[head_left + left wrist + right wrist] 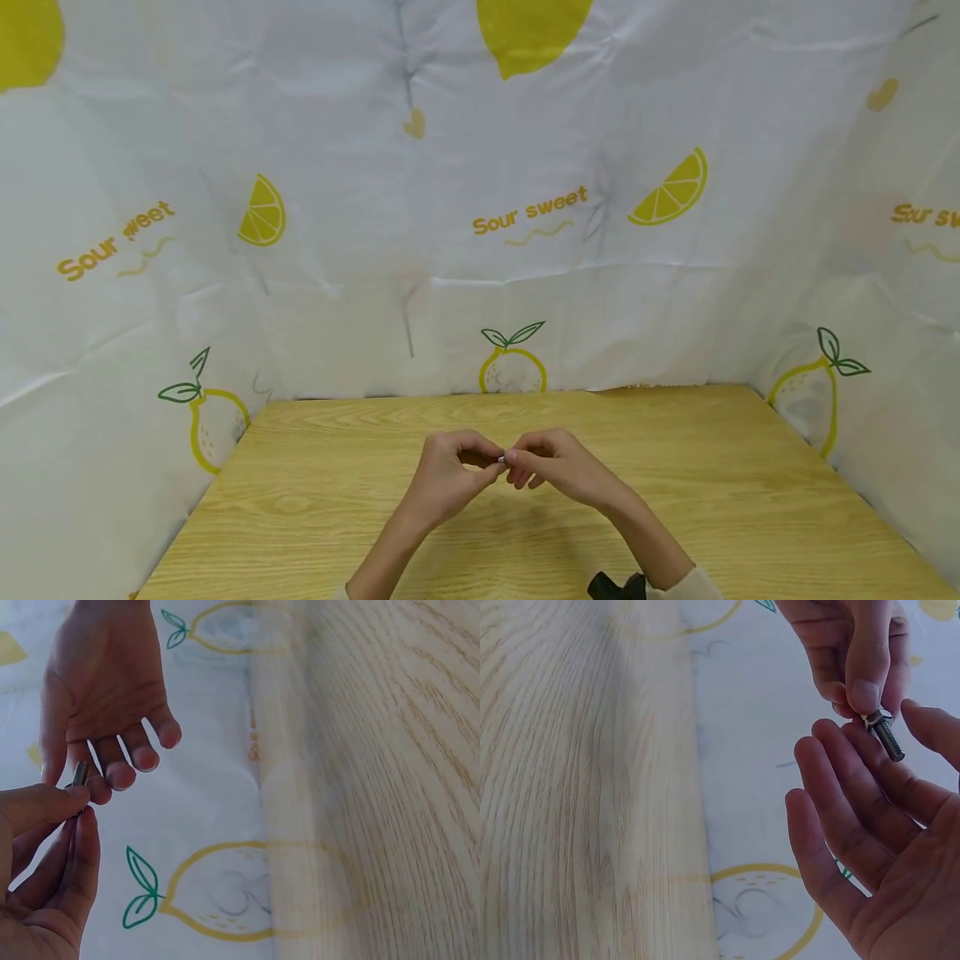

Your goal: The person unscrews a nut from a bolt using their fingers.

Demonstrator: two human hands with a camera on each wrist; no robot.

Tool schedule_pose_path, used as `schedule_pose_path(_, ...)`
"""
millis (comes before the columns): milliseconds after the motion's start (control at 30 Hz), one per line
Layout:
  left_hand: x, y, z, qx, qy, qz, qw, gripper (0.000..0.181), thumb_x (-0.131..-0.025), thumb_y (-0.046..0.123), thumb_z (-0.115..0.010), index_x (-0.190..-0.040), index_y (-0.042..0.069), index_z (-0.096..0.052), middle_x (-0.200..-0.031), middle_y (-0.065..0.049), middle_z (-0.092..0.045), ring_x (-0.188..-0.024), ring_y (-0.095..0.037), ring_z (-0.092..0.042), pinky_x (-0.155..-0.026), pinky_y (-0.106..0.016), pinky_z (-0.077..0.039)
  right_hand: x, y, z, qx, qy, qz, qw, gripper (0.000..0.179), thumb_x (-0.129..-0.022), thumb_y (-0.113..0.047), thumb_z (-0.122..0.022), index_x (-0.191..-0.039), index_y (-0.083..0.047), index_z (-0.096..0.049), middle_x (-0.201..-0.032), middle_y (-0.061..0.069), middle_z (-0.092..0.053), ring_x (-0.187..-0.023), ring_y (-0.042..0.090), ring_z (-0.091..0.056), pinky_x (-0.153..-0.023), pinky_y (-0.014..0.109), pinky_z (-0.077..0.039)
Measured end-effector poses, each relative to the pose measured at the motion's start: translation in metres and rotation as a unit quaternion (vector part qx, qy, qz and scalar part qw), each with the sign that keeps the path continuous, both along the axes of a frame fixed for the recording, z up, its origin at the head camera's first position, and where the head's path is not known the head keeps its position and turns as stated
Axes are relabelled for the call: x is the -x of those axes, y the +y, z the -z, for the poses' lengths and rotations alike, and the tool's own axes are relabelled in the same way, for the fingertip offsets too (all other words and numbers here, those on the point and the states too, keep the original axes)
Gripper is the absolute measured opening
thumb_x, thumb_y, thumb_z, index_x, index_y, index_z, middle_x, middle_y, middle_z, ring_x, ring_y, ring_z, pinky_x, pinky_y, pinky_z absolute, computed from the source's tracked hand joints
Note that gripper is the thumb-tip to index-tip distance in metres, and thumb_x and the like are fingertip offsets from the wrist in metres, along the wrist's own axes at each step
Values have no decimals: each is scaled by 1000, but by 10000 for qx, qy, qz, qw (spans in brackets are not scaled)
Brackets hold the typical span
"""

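Between thumb and fingertips, my left hand [447, 479] pinches a small metal bolt [889, 740]. Its threaded shank sticks out toward my right hand [566, 471], and a silver hexagonal part shows beside the left fingertips; the end inside the pinch is hidden. In the left wrist view the bolt [82, 773] overlaps the right fingers. The right hand has its palm turned to the bolt, fingers loosely extended, index finger close by the shank and thumb apart from it in the right wrist view. Both hands are above the wooden table [322, 500].
A white sheet [337, 317] printed with lemons and lettering hangs behind the table and along both sides. Near the right sleeve [686, 586] is a black device [618, 587] at the bottom of the head view.
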State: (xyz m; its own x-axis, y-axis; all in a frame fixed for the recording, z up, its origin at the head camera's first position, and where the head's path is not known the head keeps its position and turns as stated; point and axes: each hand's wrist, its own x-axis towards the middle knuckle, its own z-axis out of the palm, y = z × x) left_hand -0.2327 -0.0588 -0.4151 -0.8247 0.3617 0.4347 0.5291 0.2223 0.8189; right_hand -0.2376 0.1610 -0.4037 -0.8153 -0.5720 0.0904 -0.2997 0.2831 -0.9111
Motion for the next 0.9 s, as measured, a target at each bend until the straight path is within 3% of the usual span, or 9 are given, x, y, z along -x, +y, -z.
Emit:
schedule_pose_path(267,-3,0,-2,36,92,-22,9999,12,-87,1,-80,-92,12,-81,-89,-3,-80,-79,-11,-77,-77,-25,-64,0,-1,1,208,56,67,9997,27,-106,-25,-60,-109,-2,-73,-99,21,-74,-83,17,-73,-78,31,-63)
schedule_pose_path(500,-2,-1,-2,97,149,16,9998,7,-88,6,-81,-93,11,-81,-89,-3,-81,-78,-13,-77,-73,-23,-63,-2,-1,0,235,241,195,9992,21,-104,-20,-63,-107,-2,-73,-98,20,-74,-85,29,-73,-77,36,-64)
schedule_pose_path(700,-2,-1,-3,184,230,60,9995,5,-90,11,-81,-94,12,-81,-89,-3,-81,-78,-15,-78,-73,-21,-63,-4,-2,-1,181,491,369,9979,18,-102,-18,-65,-109,-4,-73,-101,20,-74,-78,13,-71,-72,34,-63)
schedule_pose_path(900,-3,-1,-7,255,245,-2,9994,5,-90,10,-81,-94,12,-82,-89,-2,-81,-78,-13,-77,-73,-21,-62,-5,-3,-2,338,613,366,9969,17,-100,-16,-69,-111,-3,-72,-103,19,-73,-81,16,-72,-71,33,-64)
